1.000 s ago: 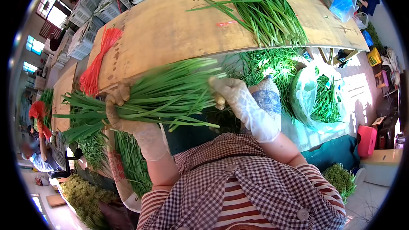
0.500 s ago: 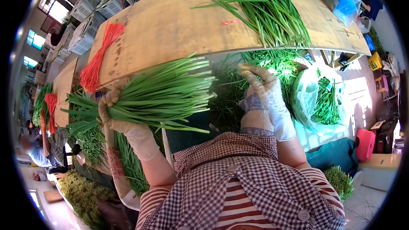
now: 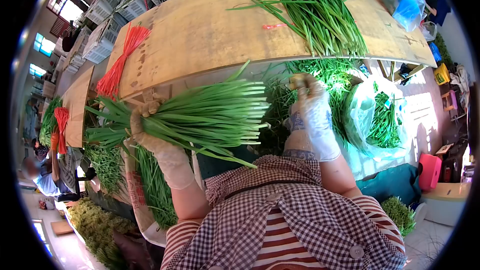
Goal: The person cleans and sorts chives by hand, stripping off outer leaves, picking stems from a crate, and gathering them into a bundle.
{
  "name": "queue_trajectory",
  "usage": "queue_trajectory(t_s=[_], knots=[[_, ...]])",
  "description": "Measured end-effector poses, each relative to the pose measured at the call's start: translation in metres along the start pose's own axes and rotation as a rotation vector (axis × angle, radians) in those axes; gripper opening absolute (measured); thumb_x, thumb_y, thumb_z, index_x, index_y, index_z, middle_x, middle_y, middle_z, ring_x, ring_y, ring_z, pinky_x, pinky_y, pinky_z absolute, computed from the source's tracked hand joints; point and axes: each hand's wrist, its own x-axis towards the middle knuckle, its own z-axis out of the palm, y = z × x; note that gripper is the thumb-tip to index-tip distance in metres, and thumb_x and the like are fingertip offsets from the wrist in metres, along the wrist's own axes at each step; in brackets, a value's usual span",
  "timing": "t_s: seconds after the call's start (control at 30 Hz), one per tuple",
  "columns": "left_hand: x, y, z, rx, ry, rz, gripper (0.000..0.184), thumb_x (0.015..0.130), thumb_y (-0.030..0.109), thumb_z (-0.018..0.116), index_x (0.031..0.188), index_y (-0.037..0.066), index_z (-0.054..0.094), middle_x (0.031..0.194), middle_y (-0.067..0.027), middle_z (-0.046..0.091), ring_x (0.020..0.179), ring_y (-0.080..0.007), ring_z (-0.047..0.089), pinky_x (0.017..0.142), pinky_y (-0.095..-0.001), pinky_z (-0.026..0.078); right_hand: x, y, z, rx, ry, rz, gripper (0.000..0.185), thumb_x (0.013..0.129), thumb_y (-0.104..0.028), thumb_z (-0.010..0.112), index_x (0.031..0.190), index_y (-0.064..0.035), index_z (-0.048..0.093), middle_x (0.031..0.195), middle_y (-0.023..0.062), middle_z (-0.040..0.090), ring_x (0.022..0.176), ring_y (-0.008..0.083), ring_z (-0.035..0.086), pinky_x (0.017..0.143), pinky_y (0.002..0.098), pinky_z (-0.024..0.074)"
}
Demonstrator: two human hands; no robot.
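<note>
My left hand point(image 3: 145, 125), in a thin pale glove, is wrapped round a thick bunch of garlic chives point(image 3: 210, 115) near its leafy end. The pale cut ends fan out to the right, in front of the table's near edge. One stalk sticks up above the others. To the right of the bunch and apart from it, my right hand point(image 3: 312, 102) is raised in a similar glove. Its fingers are curled together and slightly blurred; anything between them is hidden. Loose chives point(image 3: 325, 77) lie below and beyond this hand.
A wooden table point(image 3: 200, 35) bears a pile of chives point(image 3: 315, 12) and red ties point(image 3: 122, 62). At right stands a plastic bag of chives point(image 3: 382, 125) near a pink box point(image 3: 429, 170). A sack of chives point(image 3: 155, 185) is at left. Another person point(image 3: 50, 175) sits far left.
My left hand and the chive bunch have shifted a little to the right. My right hand's fingers, stretched leftwards before, are now more curled.
</note>
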Motion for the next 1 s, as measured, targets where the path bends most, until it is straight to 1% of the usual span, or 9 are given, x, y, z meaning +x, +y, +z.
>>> queue_trajectory(t_s=[0.1, 0.27, 0.4, 0.5, 0.6, 0.7, 0.73, 0.8, 1.0], knots=[[0.001, 0.002, 0.000, -0.056, -0.026, -0.011, 0.017, 0.086, 0.018, 0.056, 0.072, 0.010, 0.051, 0.070, -0.0034, 0.054, 0.076, -0.0185, 0.055, 0.091, -0.0386, 0.044, 0.017, 0.024, -0.033, -0.572, 0.075, 0.006, 0.013, 0.089, -0.016, 0.062, 0.093, -0.0042, 0.067, 0.086, 0.0104, 0.070, 0.069, 0.0193, 0.067, 0.063, 0.0329, 0.0528], [0.003, -0.002, -0.006, -0.030, -0.013, -0.028, 0.018, 0.086, 0.019, 0.055, 0.072, 0.009, 0.051, 0.069, -0.0058, 0.053, 0.077, -0.0204, 0.055, 0.092, -0.0387, 0.045, -0.011, -0.028, -0.013, 0.204, -0.238, -0.064, 0.024, 0.079, -0.017, 0.072, 0.101, -0.0070, 0.070, 0.103, 0.0080, 0.070, 0.095, 0.0164, 0.066, 0.088, 0.0283, 0.0503], [0.007, -0.009, -0.003, 0.097, 0.039, -0.004, 0.017, 0.089, 0.016, 0.049, 0.076, 0.007, 0.054, 0.074, -0.0075, 0.056, 0.077, -0.0217, 0.055, 0.095, -0.0400, 0.045, -0.011, -0.028, 0.009, -0.134, -0.331, -0.422, 0.010, 0.078, -0.013, 0.069, 0.086, -0.0074, 0.067, 0.082, 0.0111, 0.067, 0.073, 0.0298, 0.064, 0.067, 0.0382, 0.0532], [0.006, 0.010, -0.002, 0.145, 0.005, -0.066, 0.020, 0.092, 0.020, 0.047, 0.084, 0.005, 0.058, 0.083, -0.0096, 0.061, 0.086, -0.0232, 0.059, 0.096, -0.0435, 0.045, -0.002, 0.013, 0.014, -0.255, -0.070, -0.362, 0.011, 0.081, -0.010, 0.066, 0.091, -0.0048, 0.065, 0.084, 0.0116, 0.068, 0.076, 0.0268, 0.067, 0.069, 0.0369, 0.0540], [-0.014, 0.026, 0.012, 0.175, -0.051, -0.111, 0.023, 0.091, 0.024, 0.053, 0.095, 0.003, 0.062, 0.091, -0.0101, 0.066, 0.089, -0.0212, 0.062, 0.092, -0.0419, 0.048, 0.009, 0.009, -0.016, 0.218, -0.119, 0.209, 0.015, 0.090, -0.009, 0.060, 0.102, 0.0003, 0.062, 0.096, 0.0100, 0.069, 0.085, 0.0156, 0.064, 0.077, 0.0302, 0.0529], [0.002, 0.032, -0.068, 0.645, -0.261, -0.084, 0.028, 0.093, 0.025, 0.050, 0.108, 0.004, 0.062, 0.106, -0.0134, 0.065, 0.096, -0.0206, 0.063, 0.092, -0.0386, 0.050, -0.021, -0.032, -0.012, 0.943, -0.655, 0.460, 0.020, 0.093, -0.010, 0.056, 0.108, 0.0020, 0.062, 0.097, 0.0108, 0.068, 0.090, 0.0139, 0.061, 0.081, 0.0286, 0.0504], [0.009, 0.016, -0.065, 0.180, 0.268, -0.146, 0.030, 0.095, 0.024, 0.046, 0.113, 0.004, 0.059, 0.110, -0.0128, 0.064, 0.096, -0.0209, 0.063, 0.090, -0.0390, 0.051, -0.037, -0.036, -0.004, 0.951, -0.665, 0.481, 0.021, 0.093, -0.011, 0.057, 0.108, 0.0026, 0.062, 0.097, 0.0108, 0.068, 0.093, 0.0140, 0.061, 0.082, 0.0287, 0.0501], [0.012, 0.001, -0.046, 0.356, 0.496, -0.074, 0.035, 0.097, 0.025, 0.038, 0.119, 0.002, 0.054, 0.116, -0.0159, 0.061, 0.100, -0.0246, 0.063, 0.085, -0.0423, 0.055, -0.054, -0.042, 0.006, 0.992, -0.659, 0.593, 0.023, 0.092, -0.015, 0.062, 0.105, 0.0032, 0.064, 0.097, 0.0099, 0.068, 0.093, 0.0135, 0.062, 0.080, 0.0289, 0.0512], [0.041, 0.010, -0.066, 0.374, 0.437, -0.033, 0.031, 0.098, 0.025, 0.035, 0.112, 0.007, 0.056, 0.113, -0.0101, 0.063, 0.102, -0.0250, 0.063, 0.083, -0.0469, 0.056, -0.039, -0.016, 0.010, 0.443, -0.709, 0.473, 0.021, 0.090, -0.010, 0.063, 0.106, 0.0021, 0.065, 0.091, 0.0084, 0.067, 0.077, 0.0122, 0.062, 0.073, 0.0248, 0.0514]])
